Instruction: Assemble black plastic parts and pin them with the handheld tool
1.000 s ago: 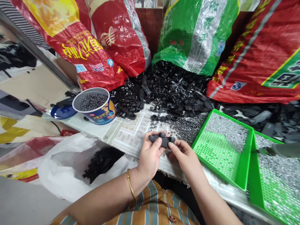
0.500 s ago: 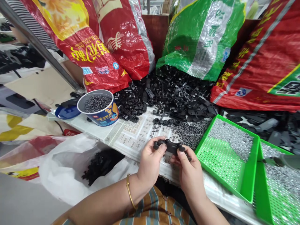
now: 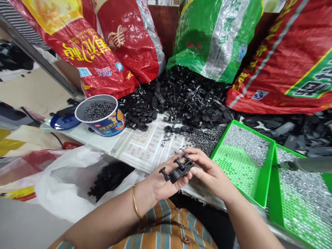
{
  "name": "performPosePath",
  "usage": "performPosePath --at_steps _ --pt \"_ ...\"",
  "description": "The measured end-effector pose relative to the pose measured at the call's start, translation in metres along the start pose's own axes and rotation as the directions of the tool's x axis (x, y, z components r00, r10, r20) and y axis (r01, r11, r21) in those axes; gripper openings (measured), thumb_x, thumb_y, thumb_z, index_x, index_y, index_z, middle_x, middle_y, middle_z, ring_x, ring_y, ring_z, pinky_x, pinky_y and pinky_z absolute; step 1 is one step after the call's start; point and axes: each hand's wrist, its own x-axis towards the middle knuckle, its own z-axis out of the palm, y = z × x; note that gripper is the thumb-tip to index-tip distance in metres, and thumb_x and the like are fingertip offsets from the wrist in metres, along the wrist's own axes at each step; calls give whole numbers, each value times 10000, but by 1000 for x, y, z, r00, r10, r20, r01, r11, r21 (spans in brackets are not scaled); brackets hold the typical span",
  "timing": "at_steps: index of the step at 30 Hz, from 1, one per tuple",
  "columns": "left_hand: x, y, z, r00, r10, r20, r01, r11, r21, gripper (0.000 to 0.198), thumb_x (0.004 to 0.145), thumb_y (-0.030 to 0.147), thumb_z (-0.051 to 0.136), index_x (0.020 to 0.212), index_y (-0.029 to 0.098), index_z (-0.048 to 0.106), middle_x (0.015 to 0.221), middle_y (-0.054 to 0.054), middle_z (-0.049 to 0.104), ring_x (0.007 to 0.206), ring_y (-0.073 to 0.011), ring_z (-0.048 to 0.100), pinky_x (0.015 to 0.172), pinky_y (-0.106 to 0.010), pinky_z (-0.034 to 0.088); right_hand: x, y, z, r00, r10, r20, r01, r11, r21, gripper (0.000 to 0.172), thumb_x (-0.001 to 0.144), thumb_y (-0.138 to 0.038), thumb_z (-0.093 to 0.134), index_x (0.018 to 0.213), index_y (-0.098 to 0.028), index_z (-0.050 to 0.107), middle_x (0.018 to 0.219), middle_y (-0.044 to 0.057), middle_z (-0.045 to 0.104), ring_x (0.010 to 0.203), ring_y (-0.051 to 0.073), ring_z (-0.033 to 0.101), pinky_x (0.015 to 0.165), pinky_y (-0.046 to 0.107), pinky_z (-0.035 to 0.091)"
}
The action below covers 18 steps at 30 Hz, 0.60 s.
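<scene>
One black plastic assembly [image 3: 179,172] — pegs [image 3: 177,161] seated; cradled in left hand [image 3: 162,181], right hand [image 3: 209,169] pinching its end. Loose black parts [image 3: 190,100] — heaped, unfitted.

One black pegged plastic part [image 3: 176,175], cradled in bare left hand [image 3: 158,182]; bare right hand [image 3: 207,169] at its right end. White patterned counter [image 3: 138,154]: round blue tub [image 3: 111,126] of dark pieces [image 3: 100,110]; heaped black plastic components [image 3: 192,100]; green perforated plastic tray [image 3: 236,169] of silvery bits [image 3: 249,141].
</scene>
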Motion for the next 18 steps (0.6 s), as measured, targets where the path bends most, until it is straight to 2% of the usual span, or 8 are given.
performPosePath --at_steps 2,4,5,7,10,12,14,18 --pt "-1 2 -2 999 -2 -34 6 995 96 236 726 269 646 906 126 594 773 -53 641 655 -122 621 636 -207 485 -1 0 0 999 -37 -32 37 999 -15 150 851 -314 506 970 -243 563 1139 70 537 1109 202 495 943 385 413" --pt "-6 8 -4 971 189 -143 -144 950 279 215 785 301 565 926 141 587 853 -70 637 700 -141 609 653 -265 494 -4 -2 -1 990 -72 -119 53 986 -156 122 838 -303 530 932 -226 552 1029 68 579 1056 205 512 908 385 425" --pt "-9 12 -6 927 333 -172 -245 886 393 207 812 311 523 935 157 584 915 -71 628 747 -149 600 678 -287 493 -5 -4 -2 983 -90 -159 48 968 -247 124 828 -298 547 922 -218 546 983 67 590 1030 209 517 889 387 428" --pt "-17 21 -7 832 542 -117 -359 688 631 216 837 330 484 966 187 581 1013 -58 597 851 -154 567 750 -300 472 -7 -6 -4 974 -124 -192 39 918 -395 139 809 -297 575 907 -204 542 928 66 601 980 214 525 855 391 431" --pt "-25 31 -7 848 527 56 -260 321 911 242 756 312 604 971 199 591 940 -35 588 864 -159 533 786 -281 429 -9 -10 -6 972 -159 -175 55 873 -485 144 808 -302 578 895 -192 545 901 66 607 942 213 527 825 391 433" --pt "-26 33 -6 850 515 112 -200 119 973 206 714 276 643 898 194 597 865 -16 571 807 -150 520 749 -266 418 -9 -11 -5 964 -185 -189 68 865 -497 136 810 -297 575 892 -191 547 891 64 610 932 211 528 817 390 434" --pt "-26 32 -5 843 523 123 -183 64 981 149 741 285 607 853 188 589 837 -10 555 778 -145 513 719 -256 414 -10 -11 -2 956 -203 -211 74 865 -496 130 809 -289 577 894 -195 548 885 62 614 932 211 531 820 392 434" --pt "-24 29 -3 858 507 85 -179 140 974 162 774 305 569 891 195 590 819 -11 561 742 -139 515 684 -241 414 -11 -10 0 956 -194 -222 66 875 -479 106 814 -282 568 893 -211 560 881 59 629 926 215 546 819 403 439"
